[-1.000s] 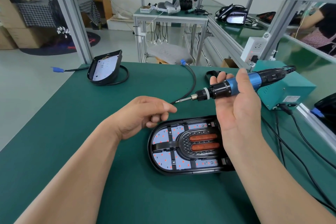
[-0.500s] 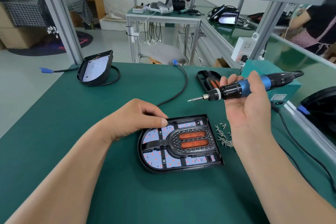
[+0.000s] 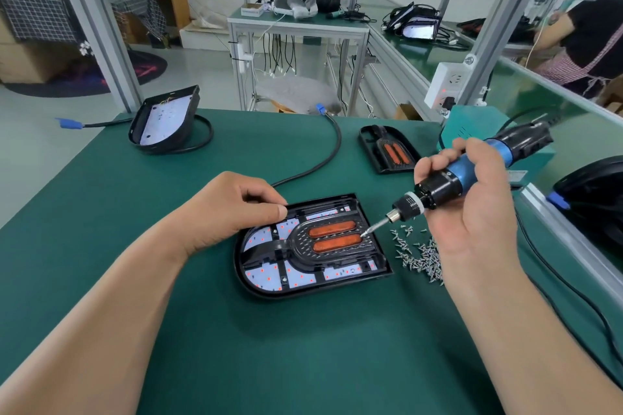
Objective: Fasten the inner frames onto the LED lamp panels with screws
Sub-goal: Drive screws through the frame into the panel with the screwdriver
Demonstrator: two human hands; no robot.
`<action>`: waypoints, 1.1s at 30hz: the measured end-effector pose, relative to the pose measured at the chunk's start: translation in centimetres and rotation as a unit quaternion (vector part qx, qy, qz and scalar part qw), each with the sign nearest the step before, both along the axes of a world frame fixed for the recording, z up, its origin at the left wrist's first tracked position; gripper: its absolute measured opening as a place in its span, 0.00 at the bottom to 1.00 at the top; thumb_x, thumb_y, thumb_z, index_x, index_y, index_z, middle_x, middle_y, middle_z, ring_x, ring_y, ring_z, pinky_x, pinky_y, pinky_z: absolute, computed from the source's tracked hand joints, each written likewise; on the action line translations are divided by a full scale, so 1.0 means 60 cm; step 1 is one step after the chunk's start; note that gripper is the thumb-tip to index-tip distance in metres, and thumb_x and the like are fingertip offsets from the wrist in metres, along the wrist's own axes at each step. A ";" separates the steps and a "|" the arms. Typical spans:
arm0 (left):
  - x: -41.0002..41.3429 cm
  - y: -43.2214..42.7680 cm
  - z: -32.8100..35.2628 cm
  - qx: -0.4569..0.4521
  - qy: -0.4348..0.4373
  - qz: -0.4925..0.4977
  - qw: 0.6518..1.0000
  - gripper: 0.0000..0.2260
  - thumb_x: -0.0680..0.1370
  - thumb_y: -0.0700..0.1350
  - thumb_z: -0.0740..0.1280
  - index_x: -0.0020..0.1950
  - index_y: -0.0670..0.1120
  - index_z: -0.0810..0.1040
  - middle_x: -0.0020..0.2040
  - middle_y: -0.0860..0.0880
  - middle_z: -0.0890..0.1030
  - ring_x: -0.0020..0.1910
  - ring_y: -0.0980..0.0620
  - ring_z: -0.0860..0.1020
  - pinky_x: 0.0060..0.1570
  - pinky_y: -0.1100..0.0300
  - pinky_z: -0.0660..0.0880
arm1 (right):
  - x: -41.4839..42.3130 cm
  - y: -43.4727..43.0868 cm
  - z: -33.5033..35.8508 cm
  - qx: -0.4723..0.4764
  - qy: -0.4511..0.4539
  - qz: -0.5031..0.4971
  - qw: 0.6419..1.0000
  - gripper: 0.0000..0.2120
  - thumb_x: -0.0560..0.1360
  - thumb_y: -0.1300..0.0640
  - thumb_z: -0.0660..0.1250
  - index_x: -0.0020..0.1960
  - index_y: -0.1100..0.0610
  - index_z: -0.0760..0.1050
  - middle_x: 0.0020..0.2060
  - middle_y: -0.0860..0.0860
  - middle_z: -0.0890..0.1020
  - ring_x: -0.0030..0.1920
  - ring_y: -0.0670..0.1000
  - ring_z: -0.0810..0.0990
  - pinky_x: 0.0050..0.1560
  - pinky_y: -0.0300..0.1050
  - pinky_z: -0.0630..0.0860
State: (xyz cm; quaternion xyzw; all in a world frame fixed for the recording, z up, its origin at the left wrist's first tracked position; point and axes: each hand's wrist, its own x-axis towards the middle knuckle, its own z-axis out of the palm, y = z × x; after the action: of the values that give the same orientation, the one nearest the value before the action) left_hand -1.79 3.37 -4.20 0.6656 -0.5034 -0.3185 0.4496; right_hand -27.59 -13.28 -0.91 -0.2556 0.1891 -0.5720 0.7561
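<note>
At the green desk (image 3: 269, 347), your right hand (image 3: 472, 212) is wrapped around the blue-and-black electric screwdriver (image 3: 448, 178), thumb over the barrel and fingers curled behind it. The tool is tilted down to the left, so its bit comes down at the right side of the inner frame (image 3: 298, 239), close by the two orange strips (image 3: 332, 229) – whether the tip touches cannot be told. The black frame lies inside the LED lamp panel (image 3: 266, 276), which sits flat on the desk in front of you, rounded end to your left. Your left hand (image 3: 232, 209) rests at the panel's far left edge, fingers curled and thumb pressed to the forefinger; whether anything is pinched between them cannot be told. A loose heap of screws (image 3: 421, 256) lies just beside the panel's right edge, below your right hand. Farther back, a spare frame (image 3: 391, 152) lies flat, a second lamp panel (image 3: 165, 121) stands tilted at the far left corner, and a black cable (image 3: 323, 158) curves across the desk between them.
</note>
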 end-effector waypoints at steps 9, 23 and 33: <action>-0.006 -0.008 -0.004 0.007 -0.010 -0.004 1.000 0.17 0.64 0.63 0.80 0.45 0.53 0.90 0.45 0.50 0.88 0.45 0.54 0.84 0.54 0.53 0.80 | -0.013 0.010 0.016 -0.106 0.040 0.051 0.992 0.08 0.82 0.58 0.65 0.60 0.57 0.73 0.37 0.50 0.75 0.34 0.48 0.74 0.40 0.45 0.78; -0.013 -0.011 -0.006 0.009 -0.039 0.009 0.999 0.08 0.68 0.56 0.79 0.42 0.53 0.88 0.41 0.46 0.86 0.38 0.56 0.79 0.45 0.57 0.76 | -0.003 0.042 0.025 -0.211 0.087 0.078 0.970 0.07 0.80 0.61 0.61 0.57 0.56 0.74 0.36 0.51 0.72 0.33 0.50 0.72 0.38 0.46 0.76; -0.020 -0.013 -0.008 0.010 -0.068 0.018 0.997 0.08 0.69 0.56 0.77 0.40 0.53 0.87 0.35 0.47 0.82 0.32 0.57 0.73 0.36 0.65 0.70 | -0.004 0.053 0.031 -0.275 0.092 0.114 0.950 0.11 0.74 0.60 0.65 0.56 0.55 0.75 0.35 0.51 0.72 0.31 0.51 0.71 0.37 0.46 0.76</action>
State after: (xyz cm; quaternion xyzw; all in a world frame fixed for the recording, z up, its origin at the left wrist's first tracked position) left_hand -2.99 2.59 -4.68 0.6991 -0.5178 -0.2690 0.4132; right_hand -27.84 -10.11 0.96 -0.5254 0.0626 -0.4854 0.6960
